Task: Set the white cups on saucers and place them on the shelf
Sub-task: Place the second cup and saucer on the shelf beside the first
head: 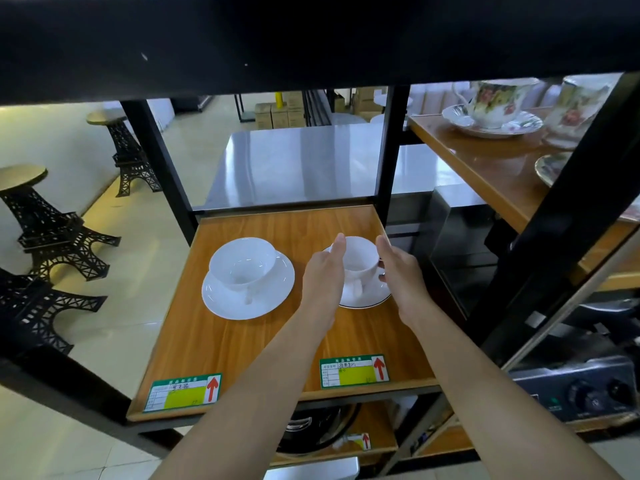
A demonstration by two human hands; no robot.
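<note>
Hands — left (323,271), right (401,271) — open-palmed, flanking glossy white cup (360,259) (round saucer (367,299) beneath) on wood-grain shelf (242,348).

- Left hand (323,271): bare, no glove, no ring to be seen on the side that shows.
- Right hand (401,271): bare as well, no glove, no ring to be seen.
- Fingers (337,245): slim; nails are too small to tell.
- Left forearm (249,393): bare from the wrist to the bottom edge of the view, no sleeve, no watch, no band.
- Right forearm (485,386): bare in the same way, with no sleeve, watch or band.
- No clothing shows anywhere; only hands and forearms are in view.
</note>
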